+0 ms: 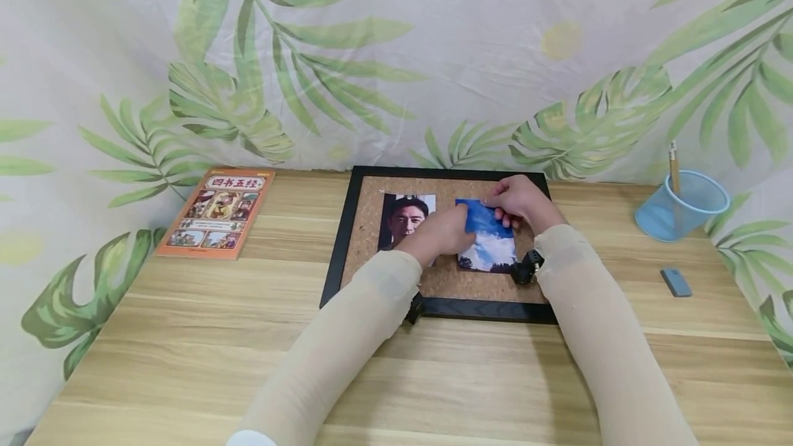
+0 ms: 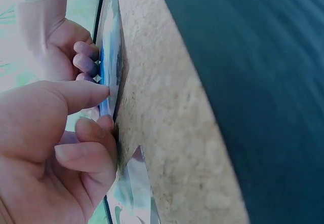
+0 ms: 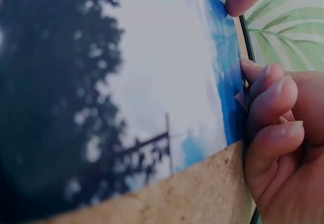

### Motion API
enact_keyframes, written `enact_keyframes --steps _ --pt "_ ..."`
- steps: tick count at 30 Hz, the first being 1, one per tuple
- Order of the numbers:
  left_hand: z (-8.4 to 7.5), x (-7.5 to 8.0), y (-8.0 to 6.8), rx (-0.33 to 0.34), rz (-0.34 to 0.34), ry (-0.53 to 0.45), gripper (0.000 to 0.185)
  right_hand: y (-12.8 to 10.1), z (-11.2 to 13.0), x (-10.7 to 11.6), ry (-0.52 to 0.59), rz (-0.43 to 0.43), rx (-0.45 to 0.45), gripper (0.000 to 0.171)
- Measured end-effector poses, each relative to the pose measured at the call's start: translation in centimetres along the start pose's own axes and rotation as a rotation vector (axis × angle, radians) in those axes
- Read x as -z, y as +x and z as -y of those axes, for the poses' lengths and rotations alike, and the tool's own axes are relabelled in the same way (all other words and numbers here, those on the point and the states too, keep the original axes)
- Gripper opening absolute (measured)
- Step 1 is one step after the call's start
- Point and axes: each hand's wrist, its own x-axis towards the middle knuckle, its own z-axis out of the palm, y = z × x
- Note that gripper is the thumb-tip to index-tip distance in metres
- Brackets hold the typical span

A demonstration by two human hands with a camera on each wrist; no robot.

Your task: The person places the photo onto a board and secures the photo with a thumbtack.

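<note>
A photo of blue sky and clouds (image 1: 489,246) lies on a cork board (image 1: 362,243) with a black frame. My left hand (image 1: 445,234) is at the photo's left edge, thumb and forefinger pinching it near the upper corner. In the left wrist view, the thumb (image 2: 83,95) touches the photo's edge and the other fingers are curled. My right hand (image 1: 522,202) pinches the photo's top edge; whether something small sits between its fingertips is hidden. A portrait photo (image 1: 403,208) is on the board to the left, partly covered by my left hand and forearm.
An orange comic-style book (image 1: 213,215) lies at the back left. To the right stand a blue mesh pen cup (image 1: 700,202) holding a pencil (image 1: 674,171), and a small blue-grey block (image 1: 676,282) nearer me. A leaf-patterned curtain (image 1: 347,88) hangs behind the wooden table (image 1: 471,377).
</note>
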Motion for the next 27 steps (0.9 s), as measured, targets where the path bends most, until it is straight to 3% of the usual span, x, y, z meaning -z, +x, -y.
enact_keyframes --steps 6,17,21,27 --pt "0.3 -0.1 0.1 0.015 0.012 -0.011 0.067 0.0 0.0 -0.1 0.018 -0.001 0.01 0.025" --pt "1.3 0.2 0.0 -0.045 0.0 -0.088 0.066 -0.4 0.1 -0.1 -0.005 0.014 0.071 0.026" --pt "1.6 1.1 -0.8 -0.098 -0.009 -0.106 0.064 -0.9 0.1 0.0 -0.009 0.021 0.118 0.026" --pt "2.7 2.5 -2.6 -0.124 -0.019 -0.232 0.057 -2.3 -0.1 0.2 -0.018 -0.011 0.213 0.028"
